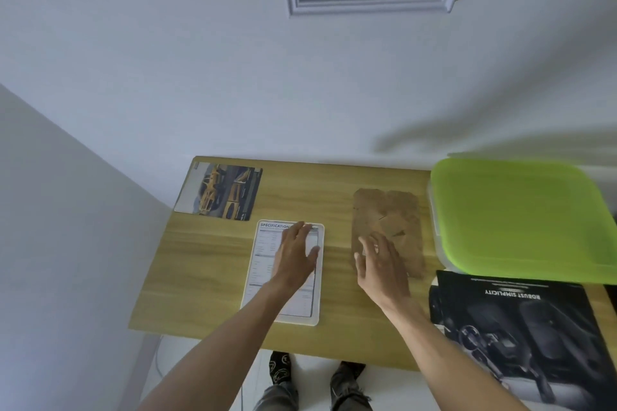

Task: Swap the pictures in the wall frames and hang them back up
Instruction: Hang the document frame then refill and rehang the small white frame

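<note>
- White frame (285,315) lies face-down on the wooden table (207,277), long axis pointing away from the person; left hand (295,252) rests flat on the spec sheet inside it.
- Brown backing board (389,213) sits just right of it, under the relaxed right hand (384,265) (touching? can't tell), so that hand's nearer.
- 1 car photo (222,192) waits far-left.

White frame (283,317) lies flat on table, a specification sheet (267,243) inside; brown backing board (390,210) lies right of it; yellow-car picture (220,192) at far-left corner
</note>
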Demonstrator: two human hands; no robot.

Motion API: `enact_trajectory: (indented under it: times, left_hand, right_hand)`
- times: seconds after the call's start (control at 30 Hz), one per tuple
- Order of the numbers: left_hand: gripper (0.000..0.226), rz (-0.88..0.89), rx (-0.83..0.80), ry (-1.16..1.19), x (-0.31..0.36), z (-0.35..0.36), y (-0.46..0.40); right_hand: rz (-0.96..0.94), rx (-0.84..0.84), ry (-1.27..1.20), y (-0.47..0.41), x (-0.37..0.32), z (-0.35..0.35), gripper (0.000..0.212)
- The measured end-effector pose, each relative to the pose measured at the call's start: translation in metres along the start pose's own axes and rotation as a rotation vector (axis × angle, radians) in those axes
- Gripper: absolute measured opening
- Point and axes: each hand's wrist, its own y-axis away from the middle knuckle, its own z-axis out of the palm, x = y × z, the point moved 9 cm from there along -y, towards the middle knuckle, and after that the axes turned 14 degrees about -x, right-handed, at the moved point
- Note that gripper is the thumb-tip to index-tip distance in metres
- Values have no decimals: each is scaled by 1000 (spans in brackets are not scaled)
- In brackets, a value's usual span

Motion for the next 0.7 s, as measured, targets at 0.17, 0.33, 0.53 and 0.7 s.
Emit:
enact_trajectory:
  times: [0.17, 0.33, 0.53, 0.7]
  left_hand:
    - [54, -241, 18, -91, -80, -30, 39]
    - [68, -151, -166, -233, -105, -26, 50]
    - [76, -60, -226, -292, -117, -10, 55]
    - [76, -63, -233, -259, -118, -8, 57]
  right_hand:
    - [-29, -165, -65, 6, -67, 20, 26]
    - [106, -310, -43, 7, -84, 44, 40]
    - [340, -289, -108, 15, -90, 58, 35]
    - [515, -219, -371, 26, -90, 67, 29]
